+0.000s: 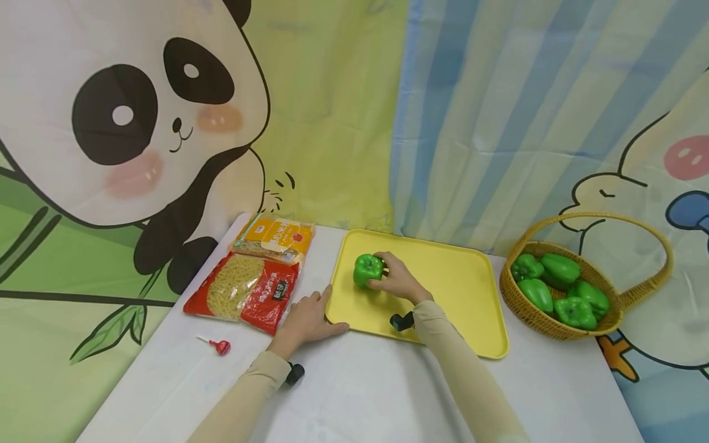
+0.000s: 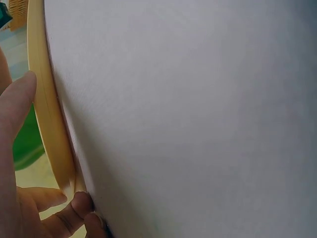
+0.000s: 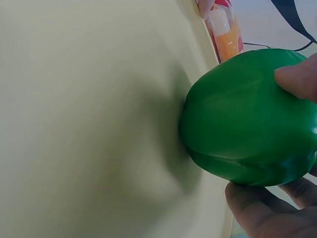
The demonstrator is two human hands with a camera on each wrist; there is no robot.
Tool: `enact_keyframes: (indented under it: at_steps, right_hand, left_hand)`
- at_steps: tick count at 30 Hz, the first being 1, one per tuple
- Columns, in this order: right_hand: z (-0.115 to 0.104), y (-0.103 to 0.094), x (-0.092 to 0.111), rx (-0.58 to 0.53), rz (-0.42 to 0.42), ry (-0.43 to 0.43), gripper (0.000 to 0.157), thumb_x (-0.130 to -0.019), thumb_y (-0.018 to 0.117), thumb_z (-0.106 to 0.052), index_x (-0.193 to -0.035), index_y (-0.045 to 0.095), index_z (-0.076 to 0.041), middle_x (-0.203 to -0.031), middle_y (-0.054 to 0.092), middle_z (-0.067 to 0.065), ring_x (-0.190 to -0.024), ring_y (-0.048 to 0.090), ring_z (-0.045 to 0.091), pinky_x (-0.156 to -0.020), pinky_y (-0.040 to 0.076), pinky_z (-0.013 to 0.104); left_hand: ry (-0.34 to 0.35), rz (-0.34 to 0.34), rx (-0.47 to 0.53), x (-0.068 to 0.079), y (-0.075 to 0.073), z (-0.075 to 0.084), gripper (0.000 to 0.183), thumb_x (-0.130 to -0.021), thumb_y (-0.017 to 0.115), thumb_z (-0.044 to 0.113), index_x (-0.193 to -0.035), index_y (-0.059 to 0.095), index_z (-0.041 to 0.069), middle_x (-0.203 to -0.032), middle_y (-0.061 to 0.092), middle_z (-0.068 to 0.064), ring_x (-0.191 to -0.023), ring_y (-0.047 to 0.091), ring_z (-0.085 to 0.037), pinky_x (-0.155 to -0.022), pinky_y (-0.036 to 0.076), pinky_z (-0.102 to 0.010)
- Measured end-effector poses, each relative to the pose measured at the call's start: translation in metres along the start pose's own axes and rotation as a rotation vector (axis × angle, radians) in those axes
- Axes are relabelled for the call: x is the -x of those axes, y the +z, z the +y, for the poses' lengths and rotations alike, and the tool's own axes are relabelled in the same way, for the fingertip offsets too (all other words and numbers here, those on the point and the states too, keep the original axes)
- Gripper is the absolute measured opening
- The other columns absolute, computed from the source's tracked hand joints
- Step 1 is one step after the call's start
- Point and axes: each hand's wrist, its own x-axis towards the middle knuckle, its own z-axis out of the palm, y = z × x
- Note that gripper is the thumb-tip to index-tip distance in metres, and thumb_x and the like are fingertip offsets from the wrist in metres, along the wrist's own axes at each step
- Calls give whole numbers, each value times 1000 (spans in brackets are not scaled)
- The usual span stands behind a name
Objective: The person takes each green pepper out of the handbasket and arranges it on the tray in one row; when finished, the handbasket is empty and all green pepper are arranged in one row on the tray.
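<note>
With thumb and fingers on opposite sides, my right hand (image 1: 403, 282) grips a green bell pepper (image 1: 367, 269). The pepper is upright over the left part of a yellow tray (image 1: 454, 277). In the right wrist view, the underside of the pepper (image 3: 237, 119) comes right up to the tray's surface (image 3: 74, 124), beside its shadow. My left hand (image 1: 306, 320) lies at the tray's near left corner, thumb stretched along the front edge and fingers at the left edge. The left wrist view shows the thumb (image 2: 20, 101) against the tray's rim (image 2: 47, 114).
A wicker basket (image 1: 532, 321) with a tall handle stands right of the tray, holding several green bell peppers (image 1: 559, 269). On the left lie a red pasta bag (image 1: 238, 292), an orange-yellow food packet (image 1: 274, 237) and a red lollipop (image 1: 223, 347). Printed curtains hang behind the white table (image 1: 354, 394).
</note>
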Motion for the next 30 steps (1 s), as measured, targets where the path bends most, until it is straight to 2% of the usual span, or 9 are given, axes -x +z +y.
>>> enact_keyframes:
  at_steps: [9,20,25,30]
  right_hand:
    - [-2,9,-15,54,-14,-17,75,-91,74,-28,-152,37,-6,-146,49,16,-128,56,34,-106,49,49]
    - [-13,22,-31,-7,-40,-20,76,-92,73,-27,-154,33,-6,-151,45,17,-131,54,37,-104,52,46]
    - [-16,29,-36,-10,-50,-33,76,-92,74,-28,-153,35,-6,-150,46,17,-132,54,37,-104,52,45]
    - [-18,33,-39,-12,-56,-15,78,-91,75,-30,-154,34,-8,-150,45,16,-132,54,35,-105,52,45]
  left_hand:
    - [-1,-7,-4,1,-1,2,114,-76,64,80,-159,29,11,-129,61,-18,-111,61,-35,-97,49,-55]
    - [0,-6,-6,0,-3,2,114,-75,64,81,-160,27,13,-122,62,-16,-104,61,-32,-94,50,-55]
    - [8,3,-13,0,-2,0,116,-74,64,82,-160,27,13,-117,62,-14,-96,60,-28,-90,51,-53]
    - [12,7,-20,0,-1,0,116,-74,63,82,-160,28,12,-118,62,-14,-96,60,-28,-90,52,-53]
